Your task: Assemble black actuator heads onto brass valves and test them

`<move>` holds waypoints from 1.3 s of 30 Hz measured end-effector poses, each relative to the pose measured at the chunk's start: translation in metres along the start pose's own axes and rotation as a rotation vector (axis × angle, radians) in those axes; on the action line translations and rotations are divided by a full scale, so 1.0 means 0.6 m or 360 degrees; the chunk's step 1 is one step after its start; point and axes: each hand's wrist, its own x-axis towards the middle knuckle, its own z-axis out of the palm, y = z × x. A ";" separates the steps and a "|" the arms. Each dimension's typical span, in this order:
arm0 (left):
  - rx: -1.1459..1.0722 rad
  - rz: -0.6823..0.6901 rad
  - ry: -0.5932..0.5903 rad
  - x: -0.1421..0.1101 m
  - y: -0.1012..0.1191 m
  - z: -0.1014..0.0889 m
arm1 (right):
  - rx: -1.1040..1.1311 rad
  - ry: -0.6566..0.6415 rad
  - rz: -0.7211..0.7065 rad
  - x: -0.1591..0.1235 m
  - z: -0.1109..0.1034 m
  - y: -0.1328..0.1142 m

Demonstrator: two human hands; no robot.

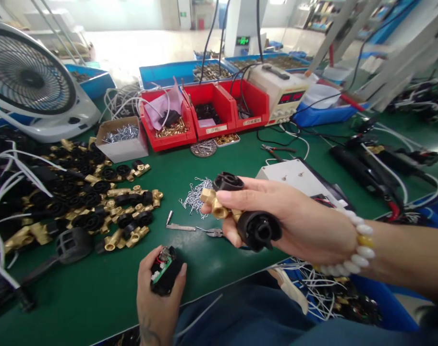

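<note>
My right hand [294, 223] is closed round a brass valve fitting [219, 204] that carries two black plastic caps, held above the green table [226, 163]. A bead bracelet sits on that wrist. My left hand [157, 298], low near the table's front edge, grips a small black module [164, 276] with a green circuit board and red wires showing. Small pliers [213, 233] and a metal key-like tool [177, 225] lie on the mat between the hands, beside a heap of metal clips [195, 192].
A pile of brass-and-black valve fittings [107, 202] with white cables covers the left. A cardboard box of clips [121, 137], red bins [204, 113], a power supply [282, 93] and a white fan [31, 81] stand behind. Black tools and cables [377, 168] lie at the right.
</note>
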 end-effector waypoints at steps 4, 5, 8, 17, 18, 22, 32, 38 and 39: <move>0.0002 0.0010 0.0024 -0.001 0.006 0.000 | 0.0061 -0.0105 0.0084 -0.003 0.000 -0.001; -0.0003 0.0012 0.0029 -0.001 0.007 0.000 | 0.0066 -0.0134 0.0108 -0.004 -0.001 -0.002; 0.0005 -0.0008 0.0035 -0.002 0.010 0.000 | 0.0034 -0.0198 0.0166 -0.010 -0.005 -0.003; 0.0073 0.0017 0.0049 -0.001 0.015 -0.003 | -0.0071 -0.0186 0.0148 -0.026 -0.015 -0.003; 0.0082 0.0013 0.0049 -0.002 0.016 -0.003 | -0.0075 -0.0195 0.0151 -0.028 -0.017 -0.003; 0.0112 0.0009 0.0049 -0.005 0.012 0.000 | -0.0060 -0.0218 0.0211 -0.031 -0.022 -0.003; 0.0271 0.0854 0.0432 0.046 0.039 -0.013 | -0.0058 -0.0133 0.0262 -0.034 -0.022 0.011; -0.0539 0.0857 -0.0046 0.016 0.143 -0.002 | -0.0039 -0.0107 0.0293 -0.032 -0.021 0.050; -0.0618 0.0716 -0.0100 0.012 0.152 0.002 | -0.0052 -0.0115 0.0322 -0.033 -0.020 0.055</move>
